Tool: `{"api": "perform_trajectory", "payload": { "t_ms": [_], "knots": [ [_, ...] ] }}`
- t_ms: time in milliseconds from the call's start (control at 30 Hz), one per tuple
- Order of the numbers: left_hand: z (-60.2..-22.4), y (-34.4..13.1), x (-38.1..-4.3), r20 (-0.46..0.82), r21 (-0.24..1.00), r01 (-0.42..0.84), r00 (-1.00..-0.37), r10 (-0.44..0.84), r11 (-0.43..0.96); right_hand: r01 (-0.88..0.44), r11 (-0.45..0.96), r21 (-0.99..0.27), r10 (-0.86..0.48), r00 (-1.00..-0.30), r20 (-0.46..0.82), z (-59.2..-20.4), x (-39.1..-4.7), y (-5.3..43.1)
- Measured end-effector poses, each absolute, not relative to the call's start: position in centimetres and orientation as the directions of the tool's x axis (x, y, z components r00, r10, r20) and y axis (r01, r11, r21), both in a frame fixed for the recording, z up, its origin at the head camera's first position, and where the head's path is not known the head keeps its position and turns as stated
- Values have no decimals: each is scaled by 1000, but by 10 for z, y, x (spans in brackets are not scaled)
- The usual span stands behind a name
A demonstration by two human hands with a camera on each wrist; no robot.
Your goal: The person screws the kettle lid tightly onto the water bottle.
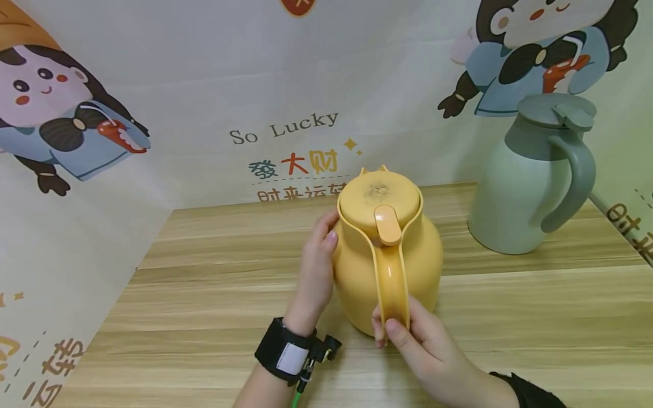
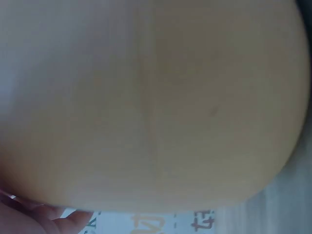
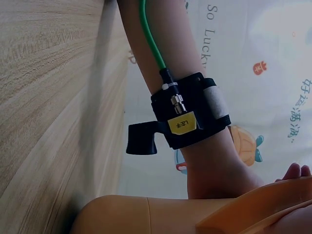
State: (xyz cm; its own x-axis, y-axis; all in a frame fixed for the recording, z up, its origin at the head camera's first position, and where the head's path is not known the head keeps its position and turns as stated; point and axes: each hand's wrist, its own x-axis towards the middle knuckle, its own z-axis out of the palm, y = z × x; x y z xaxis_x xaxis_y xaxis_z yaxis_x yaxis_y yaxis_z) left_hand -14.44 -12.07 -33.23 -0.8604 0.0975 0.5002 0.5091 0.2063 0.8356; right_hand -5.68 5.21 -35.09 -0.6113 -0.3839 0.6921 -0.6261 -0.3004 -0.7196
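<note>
A yellow thermos jug [image 1: 388, 272] with a lid and an orange thumb lever stands out in the middle of the head view, its handle toward me. My right hand [image 1: 433, 351] grips the lower part of that handle, with the thumb on one side and fingers round the other. Against the jug's left side rests my left hand [image 1: 317, 269], its fingers lying along the body. The jug's body [image 2: 156, 112] fills most of the left wrist view, where some left fingers [image 2: 39, 219] show at the corner. I cannot tell whether its base touches the table.
A pale green thermos jug [image 1: 515, 198] with a grey-green lid and handle stands on the wooden table [image 1: 204, 294] at the back right. A printed cloth [image 1: 204, 68] hangs behind. A black wrist strap [image 3: 190, 112] with a green cable is on my left wrist.
</note>
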Motion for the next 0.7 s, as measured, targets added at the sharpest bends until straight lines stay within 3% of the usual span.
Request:
{"api": "perform_trajectory", "payload": {
  "t_ms": [200, 700],
  "knots": [
    [-342, -115, -144, 544, 822, 550, -835, 79, 151, -640, -293, -710, -374, -607, 701, -351, -57, 51],
    [-354, -106, -142, 542, 840, 539, -840, -43, 54, -653, -296, -697, -333, -614, 716, -357, -57, 49]
  ]
}}
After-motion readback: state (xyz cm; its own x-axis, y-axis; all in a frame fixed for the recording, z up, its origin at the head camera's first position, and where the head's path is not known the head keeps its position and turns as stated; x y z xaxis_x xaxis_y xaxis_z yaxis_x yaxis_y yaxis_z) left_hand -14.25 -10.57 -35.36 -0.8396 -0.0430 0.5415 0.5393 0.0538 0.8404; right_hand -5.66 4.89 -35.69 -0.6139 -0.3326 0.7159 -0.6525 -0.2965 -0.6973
